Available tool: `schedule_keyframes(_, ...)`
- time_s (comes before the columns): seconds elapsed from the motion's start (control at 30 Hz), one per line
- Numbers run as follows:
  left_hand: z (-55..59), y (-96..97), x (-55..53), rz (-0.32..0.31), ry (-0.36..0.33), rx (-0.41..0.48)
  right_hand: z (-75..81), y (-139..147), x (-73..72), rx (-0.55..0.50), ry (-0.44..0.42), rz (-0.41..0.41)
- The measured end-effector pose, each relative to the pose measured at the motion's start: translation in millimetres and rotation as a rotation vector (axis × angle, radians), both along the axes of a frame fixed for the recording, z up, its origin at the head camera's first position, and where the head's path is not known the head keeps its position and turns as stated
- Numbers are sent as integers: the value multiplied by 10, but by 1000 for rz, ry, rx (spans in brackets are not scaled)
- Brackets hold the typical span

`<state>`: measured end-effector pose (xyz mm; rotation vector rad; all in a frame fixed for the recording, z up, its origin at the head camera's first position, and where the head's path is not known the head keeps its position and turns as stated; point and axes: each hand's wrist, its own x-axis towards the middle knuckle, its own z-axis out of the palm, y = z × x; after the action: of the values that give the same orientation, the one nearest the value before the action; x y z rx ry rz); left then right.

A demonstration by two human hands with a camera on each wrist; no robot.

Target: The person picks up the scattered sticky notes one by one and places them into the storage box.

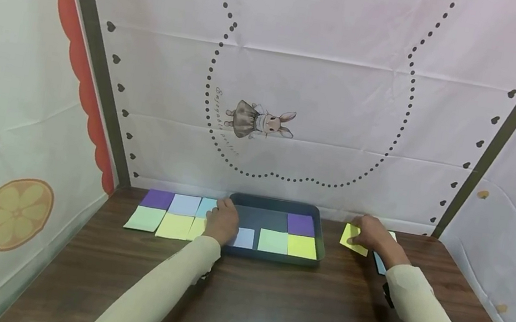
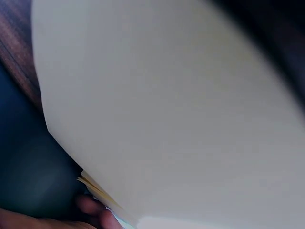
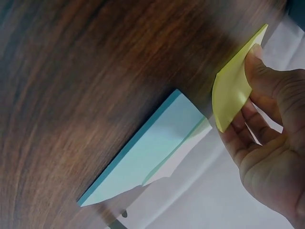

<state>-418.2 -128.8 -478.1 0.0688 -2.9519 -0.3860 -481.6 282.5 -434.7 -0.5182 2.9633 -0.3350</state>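
Note:
My right hand (image 1: 372, 236) pinches a yellow sticky-note pad (image 3: 233, 86) between thumb and fingers, tilted up over the table right of the tray. Beneath that hand lie a light blue pad (image 3: 147, 148) and a paler one touching its edge. My left hand (image 1: 221, 223) is over the left side of the dark tray (image 1: 276, 203), fingertips at a light blue pad (image 1: 205, 207). Its sleeve fills most of the left wrist view, and I cannot tell whether the fingers (image 2: 93, 206) grip anything. In the tray lie purple (image 1: 301, 224), yellow (image 1: 302, 247), light green (image 1: 273, 241) and lavender (image 1: 244, 238) pads.
Left of the tray, more pads lie in two rows: purple (image 1: 157, 199) and lavender (image 1: 184, 204) behind, light green (image 1: 145, 218) and two yellow (image 1: 175, 226) in front. A printed white cloth (image 1: 317, 108) walls the back and sides of the brown wooden table (image 1: 265, 308).

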Motion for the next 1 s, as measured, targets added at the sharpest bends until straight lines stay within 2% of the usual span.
schedule_keyframes(0.17,-10,-2,-7,-7,14,2,-2,-7,16,2,50,-29)
schedule_keyframes(0.4,-15,1,8,-6,34,1,29,-44,118,4,82,-74)
schedule_keyframes(0.6,-34,-8,-16,3,36,5,79,-70,162,-28,131,-68)
schedule_keyframes(0.73,-58,-12,-25,4,38,22,126,-107,175,-12,154,-58)
schedule_keyframes(1.0,-65,-5,-4,3,53,21,260,-186,261,10,152,5)
